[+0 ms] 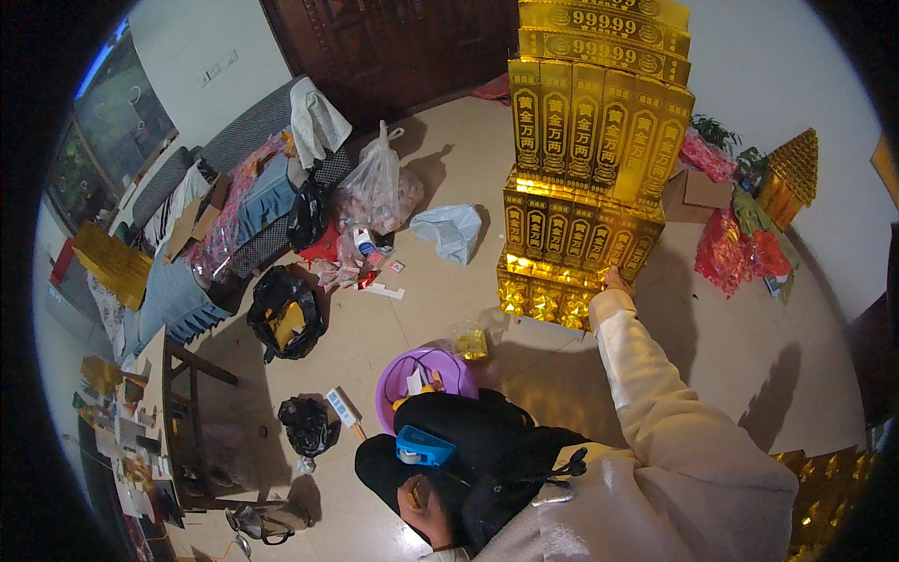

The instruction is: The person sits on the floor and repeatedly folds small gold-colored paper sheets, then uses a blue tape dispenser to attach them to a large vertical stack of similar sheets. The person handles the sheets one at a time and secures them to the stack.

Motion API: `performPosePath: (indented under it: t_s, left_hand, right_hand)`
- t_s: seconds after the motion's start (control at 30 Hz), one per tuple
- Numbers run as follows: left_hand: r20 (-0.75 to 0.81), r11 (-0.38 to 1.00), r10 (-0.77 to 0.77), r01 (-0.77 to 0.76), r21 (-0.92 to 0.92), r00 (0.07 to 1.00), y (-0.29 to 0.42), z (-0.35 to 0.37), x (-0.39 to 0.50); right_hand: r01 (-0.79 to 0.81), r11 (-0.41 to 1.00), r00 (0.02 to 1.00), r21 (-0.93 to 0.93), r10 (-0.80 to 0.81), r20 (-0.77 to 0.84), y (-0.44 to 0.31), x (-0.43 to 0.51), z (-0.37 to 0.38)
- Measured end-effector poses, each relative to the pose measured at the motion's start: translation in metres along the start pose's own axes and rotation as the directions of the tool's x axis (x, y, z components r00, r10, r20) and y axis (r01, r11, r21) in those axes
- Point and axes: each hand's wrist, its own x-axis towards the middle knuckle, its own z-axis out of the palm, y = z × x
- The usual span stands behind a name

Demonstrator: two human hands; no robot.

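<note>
A tall stepped tower of shiny gold paper boxes (562,232), printed with writing, stands on the floor in front of me. My right hand (617,281) reaches out to its lower right side, fingertips against the lowest tiers; whether they pinch anything is hidden. Crinkled gold foil pieces (544,307) line the tower's bottom front. Low by my legs, my left hand (421,509) is curled around a small gold-brown piece (418,495), mostly covered by the fingers. A blue tape dispenser (425,447) rests on my black-trousered leg.
Beside my knee sits a purple basin (386,383) with a cable and small items; a clear bag with gold pieces (470,343) lies nearby. Black plastic bags (286,312), a power strip (343,407) and a table (167,421) are leftward. A cluttered sofa (246,126) lines the wall.
</note>
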Motion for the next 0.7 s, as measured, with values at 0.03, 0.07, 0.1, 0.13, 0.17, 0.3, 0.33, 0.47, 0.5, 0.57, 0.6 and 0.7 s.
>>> performPosePath:
  t_s: [0.03, 0.07, 0.1, 0.13, 0.17, 0.3, 0.33, 0.47, 0.5, 0.57, 0.6, 0.7]
  left_hand:
    - [-0.002, 1.0, -0.003, 0.003, 0.015, 1.0, 0.0, 0.001, 0.0]
    - [-0.005, 1.0, -0.006, 0.006, 0.031, 1.0, 0.0, 0.002, 0.001]
    - [-0.007, 0.999, -0.009, 0.009, 0.046, 1.0, 0.0, 0.003, 0.001]
    - [-0.004, 0.999, 0.004, -0.004, 0.042, 1.0, 0.0, 0.003, 0.002]
    - [-0.002, 0.999, 0.016, -0.015, 0.038, 1.0, -0.001, 0.002, 0.002]
    - [-0.005, 0.999, 0.032, -0.032, 0.017, 0.999, -0.004, 0.002, 0.001]
    - [-0.007, 1.0, 0.02, -0.02, 0.017, 1.0, -0.003, 0.003, 0.002]
    - [-0.015, 1.0, 0.005, -0.004, 0.006, 1.0, -0.006, 0.001, 0.0]
    - [-0.01, 1.0, 0.012, -0.012, -0.006, 1.0, -0.006, 0.001, 0.001]
    - [-0.019, 1.0, -0.011, 0.011, -0.007, 1.0, -0.002, 0.003, 0.001]
    - [-0.023, 1.0, -0.023, 0.023, -0.007, 0.999, 0.001, 0.004, 0.001]
    - [-0.006, 0.999, 0.023, -0.023, 0.031, 1.0, 0.002, 0.004, 0.003]
  right_hand:
    - [0.014, 0.999, 0.999, 0.05, -0.016, 0.045, -0.003, -0.004, -0.003]
    - [0.014, 0.997, 0.998, 0.071, -0.018, 0.059, -0.005, -0.006, -0.003]
    - [0.015, 0.996, 0.997, 0.093, -0.021, 0.07, -0.008, -0.007, -0.004]
    - [0.004, 0.996, 0.999, 0.086, -0.009, 0.05, -0.01, -0.007, -0.003]
    - [-0.002, 0.998, 0.999, 0.069, 0.0, 0.04, -0.011, -0.008, -0.002]
    - [-0.004, 0.999, 1.0, -0.034, 0.005, 0.021, -0.01, -0.002, -0.005]
    - [0.007, 0.998, 1.0, -0.062, -0.007, 0.01, -0.009, 0.003, -0.007]
    - [0.098, 0.994, 0.995, -0.037, -0.097, 0.027, 0.0, -0.006, -0.006]
    - [0.123, 0.992, 0.992, -0.013, -0.122, 0.013, 0.001, -0.006, -0.006]
    - [0.166, 0.986, 0.986, 0.007, -0.166, -0.011, 0.0, -0.005, -0.006]
    - [0.184, 0.983, 0.983, 0.001, -0.184, -0.019, 0.0, -0.004, -0.007]
    - [0.204, 0.975, 0.978, -0.084, -0.207, -0.031, -0.003, -0.004, -0.013]
